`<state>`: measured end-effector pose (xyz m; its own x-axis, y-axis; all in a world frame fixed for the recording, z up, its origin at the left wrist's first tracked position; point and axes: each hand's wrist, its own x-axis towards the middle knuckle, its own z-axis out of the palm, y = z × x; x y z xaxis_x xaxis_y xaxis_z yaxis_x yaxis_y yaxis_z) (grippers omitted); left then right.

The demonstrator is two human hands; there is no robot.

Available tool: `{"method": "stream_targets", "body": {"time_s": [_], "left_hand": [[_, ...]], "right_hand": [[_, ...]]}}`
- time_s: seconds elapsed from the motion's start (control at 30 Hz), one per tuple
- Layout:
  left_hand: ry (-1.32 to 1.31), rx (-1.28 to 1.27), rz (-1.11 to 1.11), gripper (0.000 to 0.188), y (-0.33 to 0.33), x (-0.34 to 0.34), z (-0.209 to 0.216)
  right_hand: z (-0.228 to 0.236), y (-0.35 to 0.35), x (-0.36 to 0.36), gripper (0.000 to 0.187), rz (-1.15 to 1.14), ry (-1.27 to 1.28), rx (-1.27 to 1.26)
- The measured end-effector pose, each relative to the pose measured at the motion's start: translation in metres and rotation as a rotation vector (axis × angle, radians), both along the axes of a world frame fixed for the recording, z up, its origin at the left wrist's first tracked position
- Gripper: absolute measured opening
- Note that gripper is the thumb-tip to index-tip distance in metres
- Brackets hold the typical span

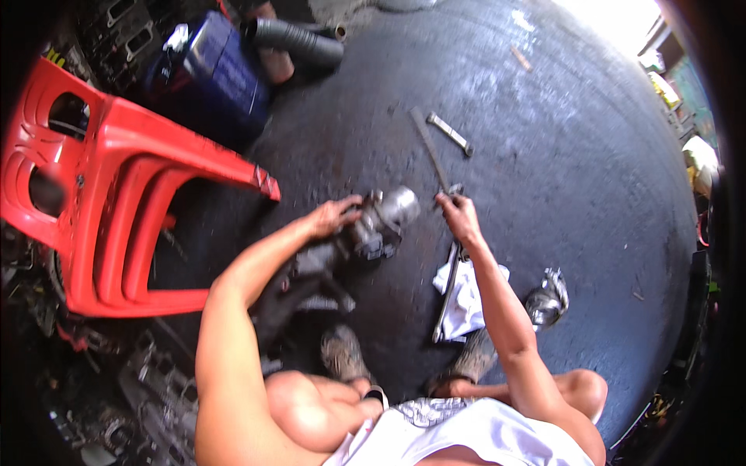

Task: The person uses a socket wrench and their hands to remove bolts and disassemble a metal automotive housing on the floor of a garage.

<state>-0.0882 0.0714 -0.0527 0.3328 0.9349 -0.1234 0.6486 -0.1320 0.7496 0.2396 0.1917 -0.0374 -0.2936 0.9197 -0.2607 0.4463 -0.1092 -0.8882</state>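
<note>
My left hand (336, 217) grips the left side of a greasy metal engine part (381, 225) with a shiny round end. Bent over the floor to its right, my right hand (460, 217) has its fingers pinched together. Just beyond those fingertips lie a small metal piece (455, 189) and the near end of a long flat metal strip (429, 146); what the fingers pinch I cannot make out. A short wrench (450, 134) rests beside the strip. Below my right wrist, a long-handled metal tool (447, 299) lies against a white cloth (468, 299).
Stacked red plastic chairs (128, 202) lie at the left, one leg reaching toward my left hand. Behind them stand a blue container (225, 78) and a black hose (299, 43). A shiny metal part (547, 299) sits right of my right forearm. Metal parts (155, 380) crowd the lower left.
</note>
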Motion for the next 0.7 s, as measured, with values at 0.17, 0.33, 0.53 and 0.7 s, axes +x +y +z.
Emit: {"method": "stream_targets", "body": {"time_s": [0.17,0.33,0.53,0.7], "left_hand": [[-0.465,-0.186,0.260,0.059,-0.007,0.009,-0.037],[-0.494,-0.179,0.287,0.055,-0.005,0.013,-0.033],[-0.504,-0.158,0.313,0.053,-0.006,0.010,-0.032],[-0.579,-0.150,0.324,0.059,-0.010,0.011,-0.037]], "right_hand": [[0.024,0.064,-0.030,0.036,0.380,-0.377,0.221],[0.024,0.108,-0.070,0.031,0.691,-0.635,0.394],[0.006,0.123,-0.116,0.027,0.782,-0.498,0.206],[-0.003,0.104,-0.107,0.011,1.447,-0.294,0.583]]}}
